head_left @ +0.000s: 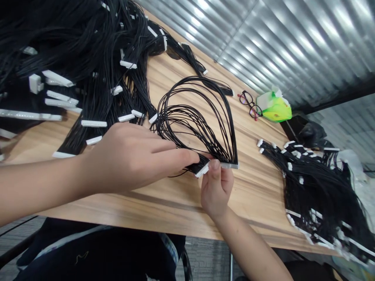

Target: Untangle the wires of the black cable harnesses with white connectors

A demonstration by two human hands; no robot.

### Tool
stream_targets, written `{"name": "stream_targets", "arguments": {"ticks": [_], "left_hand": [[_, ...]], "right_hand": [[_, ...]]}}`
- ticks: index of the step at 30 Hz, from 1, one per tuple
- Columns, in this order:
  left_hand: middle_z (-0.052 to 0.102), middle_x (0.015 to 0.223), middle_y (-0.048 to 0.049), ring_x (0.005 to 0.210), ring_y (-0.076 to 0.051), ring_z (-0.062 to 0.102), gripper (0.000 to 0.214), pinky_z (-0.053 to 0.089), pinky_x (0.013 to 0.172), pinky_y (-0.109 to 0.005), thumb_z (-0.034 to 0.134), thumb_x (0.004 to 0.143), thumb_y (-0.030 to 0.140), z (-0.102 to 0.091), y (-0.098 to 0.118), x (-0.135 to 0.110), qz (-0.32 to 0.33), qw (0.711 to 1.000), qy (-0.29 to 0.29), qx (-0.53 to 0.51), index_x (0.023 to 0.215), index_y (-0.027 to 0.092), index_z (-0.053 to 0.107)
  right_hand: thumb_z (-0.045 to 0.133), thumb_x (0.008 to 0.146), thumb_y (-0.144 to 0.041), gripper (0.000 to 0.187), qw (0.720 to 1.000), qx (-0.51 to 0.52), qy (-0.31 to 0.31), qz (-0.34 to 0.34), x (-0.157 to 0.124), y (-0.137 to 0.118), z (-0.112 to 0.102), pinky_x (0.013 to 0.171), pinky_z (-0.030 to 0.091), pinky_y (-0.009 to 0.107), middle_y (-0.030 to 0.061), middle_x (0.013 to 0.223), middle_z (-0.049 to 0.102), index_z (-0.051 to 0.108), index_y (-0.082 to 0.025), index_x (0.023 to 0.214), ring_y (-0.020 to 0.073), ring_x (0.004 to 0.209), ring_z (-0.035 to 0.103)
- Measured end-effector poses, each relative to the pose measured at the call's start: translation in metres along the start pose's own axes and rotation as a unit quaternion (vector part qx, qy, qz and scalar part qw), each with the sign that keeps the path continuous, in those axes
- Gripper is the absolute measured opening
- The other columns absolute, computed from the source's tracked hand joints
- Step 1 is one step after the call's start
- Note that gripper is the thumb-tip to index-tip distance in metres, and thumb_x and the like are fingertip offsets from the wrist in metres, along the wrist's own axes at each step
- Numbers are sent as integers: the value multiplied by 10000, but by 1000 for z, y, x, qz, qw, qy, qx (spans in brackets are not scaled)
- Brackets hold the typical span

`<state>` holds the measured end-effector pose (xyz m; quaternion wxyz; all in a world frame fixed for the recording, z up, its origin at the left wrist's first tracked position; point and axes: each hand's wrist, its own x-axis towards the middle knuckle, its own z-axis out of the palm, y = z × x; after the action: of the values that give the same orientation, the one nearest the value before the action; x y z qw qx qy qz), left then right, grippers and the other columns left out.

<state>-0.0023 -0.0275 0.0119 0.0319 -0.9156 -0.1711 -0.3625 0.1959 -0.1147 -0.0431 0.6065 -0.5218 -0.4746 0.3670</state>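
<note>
On my feed the left hand (129, 156) is reaching across from the left, its fingers (178, 156) curled closed over the black wires of a looped harness (199, 117), right where they bunch into a white connector (202, 170). The right hand (216, 191) comes up from below, its thumb (215, 166) and bent fingers pinching that same connector. The wires arc away beyond the fingertips, and a second white connector strip (230, 165) sits just past the right thumb. Beyond the left fingers lies a big heap of similar harnesses (88, 50) on the wooden table (249, 187). Well to the right of the right hand is another bundle (313, 187). Farther out past the fingers I can see a pair of glasses (250, 104) and a green-and-yellow object in white tissue (277, 110), with a corrugated metal wall (293, 43) behind them.
</note>
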Motion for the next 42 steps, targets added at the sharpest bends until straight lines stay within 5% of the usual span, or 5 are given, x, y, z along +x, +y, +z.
{"name": "stream_targets", "arguments": {"ticks": [15,27,34,42], "left_hand": [[782,771,41,674,-113,694,319,349,549,-304,502,1083,227,10,-5,-15,-1,1000,-18,-24,1262,341,741],[780,845,36,664,-115,640,258,337,561,-292,505,1086,193,9,-5,-10,22,1000,2,-14,1111,257,754],[799,905,53,683,-91,680,252,385,557,-272,489,1115,231,12,-5,1,-15,996,-50,-73,1017,205,720],[705,771,32,529,-108,500,284,306,536,-285,430,1081,205,11,-4,4,-12,993,-100,-66,903,175,649]], "right_hand": [[562,1050,-564,402,999,-31,-5,15,-1,-2,3,492,497,309,-4,582,609,740,-268,844,184,541,589],[600,1055,-511,391,999,-52,-2,-6,2,-7,4,501,472,281,-18,618,625,706,-243,791,153,555,578],[584,1083,-376,329,995,-72,-42,-56,1,-2,-1,541,402,285,-38,638,570,651,-243,789,135,573,511],[542,1098,-347,350,985,-125,-90,-80,2,-7,0,573,381,286,-50,660,509,584,-233,770,124,588,445]]}}
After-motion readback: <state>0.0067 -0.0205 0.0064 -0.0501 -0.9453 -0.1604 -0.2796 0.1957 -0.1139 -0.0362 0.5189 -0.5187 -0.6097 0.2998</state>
